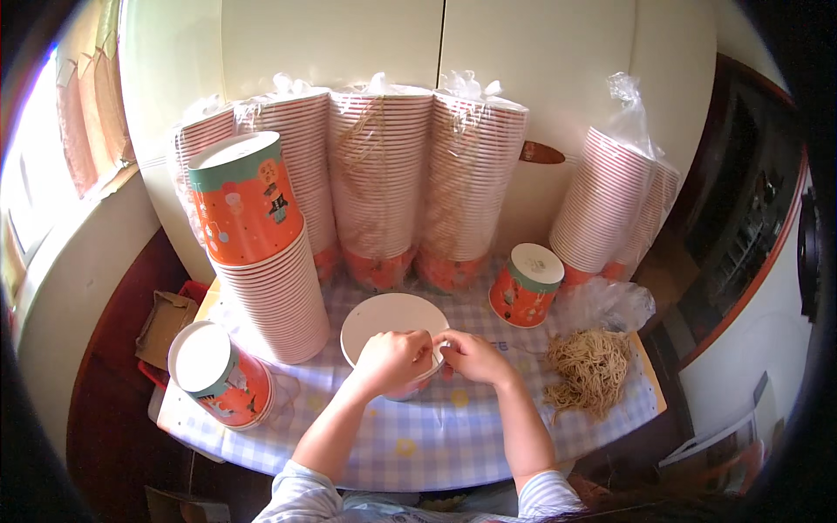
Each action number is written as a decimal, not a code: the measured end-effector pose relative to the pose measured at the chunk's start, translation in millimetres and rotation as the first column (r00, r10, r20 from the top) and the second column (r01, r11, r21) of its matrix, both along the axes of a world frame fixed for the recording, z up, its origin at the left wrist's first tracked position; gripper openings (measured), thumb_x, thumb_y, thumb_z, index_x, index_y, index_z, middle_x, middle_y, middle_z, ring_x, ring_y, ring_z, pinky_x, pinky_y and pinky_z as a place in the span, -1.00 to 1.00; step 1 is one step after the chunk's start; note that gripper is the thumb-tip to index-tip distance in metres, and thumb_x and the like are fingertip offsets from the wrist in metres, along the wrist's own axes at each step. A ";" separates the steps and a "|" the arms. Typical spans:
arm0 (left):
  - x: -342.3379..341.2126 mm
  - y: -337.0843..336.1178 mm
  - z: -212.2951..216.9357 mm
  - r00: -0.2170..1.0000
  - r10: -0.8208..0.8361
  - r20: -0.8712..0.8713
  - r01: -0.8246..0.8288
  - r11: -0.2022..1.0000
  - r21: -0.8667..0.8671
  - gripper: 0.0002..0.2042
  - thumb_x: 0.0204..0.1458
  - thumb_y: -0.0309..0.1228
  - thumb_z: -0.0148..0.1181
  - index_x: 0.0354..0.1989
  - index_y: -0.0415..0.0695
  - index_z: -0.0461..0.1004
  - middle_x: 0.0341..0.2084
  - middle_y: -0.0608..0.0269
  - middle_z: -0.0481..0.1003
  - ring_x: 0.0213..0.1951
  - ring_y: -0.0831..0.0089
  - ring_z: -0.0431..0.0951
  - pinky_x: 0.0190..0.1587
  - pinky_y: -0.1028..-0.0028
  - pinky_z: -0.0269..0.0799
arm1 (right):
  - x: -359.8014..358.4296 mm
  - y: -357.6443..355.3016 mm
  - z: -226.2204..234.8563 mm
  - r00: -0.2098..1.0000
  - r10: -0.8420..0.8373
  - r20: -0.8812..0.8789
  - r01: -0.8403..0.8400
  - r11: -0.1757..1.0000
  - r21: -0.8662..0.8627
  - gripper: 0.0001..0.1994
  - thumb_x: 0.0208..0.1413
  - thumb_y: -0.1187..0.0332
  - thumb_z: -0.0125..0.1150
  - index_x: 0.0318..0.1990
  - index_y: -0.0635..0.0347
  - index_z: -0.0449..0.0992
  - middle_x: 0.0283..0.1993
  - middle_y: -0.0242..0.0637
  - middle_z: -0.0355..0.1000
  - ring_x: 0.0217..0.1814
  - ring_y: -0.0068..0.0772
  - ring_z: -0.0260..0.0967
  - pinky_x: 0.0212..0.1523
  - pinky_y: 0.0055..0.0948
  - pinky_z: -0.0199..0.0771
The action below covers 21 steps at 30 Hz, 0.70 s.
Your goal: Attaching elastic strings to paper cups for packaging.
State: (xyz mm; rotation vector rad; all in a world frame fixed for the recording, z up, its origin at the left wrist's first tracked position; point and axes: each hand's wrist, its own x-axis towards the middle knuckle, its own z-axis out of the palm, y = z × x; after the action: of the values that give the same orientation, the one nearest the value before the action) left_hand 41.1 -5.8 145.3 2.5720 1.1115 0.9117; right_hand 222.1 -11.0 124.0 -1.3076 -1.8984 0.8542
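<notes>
In front of me on the table stands a paper bucket (384,318) with a wide white round top; whether that is a lid or the open inside, I cannot tell. Over its near right rim, my left hand (394,359) is closed, fingers curled together. My right hand (475,357) comes to the same rim from the right, fingertips pinched near the left hand's. What the fingers hold is too small to make out. Right of my right arm lies a loose pile of tan string (593,370).
Tall plastic-wrapped stacks of buckets (379,174) line the back, with another wrapped stack (606,200) at the right. At left rises an unwrapped stack (275,296); an orange bucket (235,383) stands before it. A smaller-looking orange bucket (526,288) sits near crumpled plastic (615,303). A checked cloth (349,462) covers the table.
</notes>
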 end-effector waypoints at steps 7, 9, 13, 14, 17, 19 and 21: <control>-2.2 4.6 1.7 0.958 -0.130 0.255 0.197 0.946 -0.258 -0.89 -0.14 -0.43 0.05 -0.48 -0.19 0.43 -0.58 0.10 0.49 -0.51 0.22 0.51 -0.42 0.36 0.41 | 2.0 -0.9 15.9 0.993 0.103 0.063 -0.086 0.969 -0.230 -0.87 0.09 0.38 -0.09 -0.26 0.18 0.35 -0.59 -0.36 0.36 -0.54 -0.61 0.30 -0.49 -0.53 0.29; -2.2 4.7 2.8 0.945 -0.147 0.293 0.244 0.912 -0.329 -0.89 -0.12 -0.43 0.03 -0.46 -0.20 0.43 -0.56 0.09 0.49 -0.48 0.25 0.52 -0.38 0.39 0.41 | 0.3 -0.2 14.8 0.995 0.091 0.046 -0.079 0.973 -0.215 -0.88 0.09 0.38 -0.09 -0.26 0.19 0.33 -0.61 -0.37 0.35 -0.54 -0.62 0.28 -0.49 -0.54 0.28; 3.3 5.3 -0.7 0.903 -0.177 0.392 0.356 0.817 -0.452 -0.87 -0.03 -0.43 -0.03 -0.45 -0.24 0.38 -0.56 0.12 0.48 -0.45 0.37 0.51 -0.35 0.46 0.38 | 5.7 2.3 4.6 0.991 0.117 -0.060 -0.128 0.965 -0.230 -0.88 0.09 0.38 -0.06 -0.23 0.19 0.30 -0.58 -0.38 0.36 -0.55 -0.62 0.26 -0.50 -0.55 0.27; 5.2 5.8 -2.7 0.886 -0.191 0.422 0.393 0.791 -0.468 -0.86 -0.01 -0.43 -0.05 -0.45 -0.25 0.37 -0.56 0.14 0.48 -0.45 0.40 0.50 -0.34 0.48 0.38 | 9.1 4.5 -2.3 0.981 0.133 -0.140 -0.162 0.962 -0.219 -0.86 0.09 0.37 -0.03 -0.22 0.20 0.29 -0.59 -0.35 0.36 -0.56 -0.60 0.28 -0.50 -0.53 0.28; 11.5 4.9 -7.7 0.800 -0.209 0.563 0.529 0.688 -0.496 -0.84 0.01 -0.42 -0.09 -0.45 -0.26 0.36 -0.56 0.16 0.48 -0.45 0.40 0.50 -0.35 0.48 0.38 | 15.8 8.6 -11.7 0.952 0.168 -0.258 -0.228 0.947 -0.225 -0.85 0.09 0.41 -0.01 -0.20 0.20 0.28 -0.59 -0.38 0.35 -0.54 -0.64 0.25 -0.51 -0.56 0.25; 10.6 7.2 -8.3 0.844 -0.195 0.500 0.472 0.714 -0.517 -0.85 0.01 -0.43 -0.08 -0.45 -0.25 0.36 -0.56 0.17 0.48 -0.45 0.40 0.50 -0.34 0.47 0.38 | 19.4 4.7 1.5 0.957 0.160 -0.243 -0.217 0.948 -0.233 -0.84 0.08 0.42 0.00 -0.19 0.21 0.27 -0.59 -0.40 0.34 -0.53 -0.66 0.24 -0.51 -0.58 0.24; 9.8 7.8 -8.9 0.882 -0.183 0.434 0.414 0.740 -0.531 -0.85 0.02 -0.43 -0.08 -0.45 -0.24 0.36 -0.56 0.17 0.48 -0.44 0.40 0.51 -0.34 0.47 0.38 | 25.4 -1.5 13.9 0.962 0.149 -0.227 -0.204 0.950 -0.238 -0.83 0.07 0.43 0.01 -0.18 0.22 0.26 -0.58 -0.43 0.34 -0.52 -0.68 0.23 -0.51 -0.60 0.23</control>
State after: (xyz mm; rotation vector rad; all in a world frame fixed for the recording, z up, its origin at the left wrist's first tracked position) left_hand 50.8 2.0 136.3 1.8719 0.6898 0.7329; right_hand 247.5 -12.4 137.9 -1.1532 -1.8017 1.3174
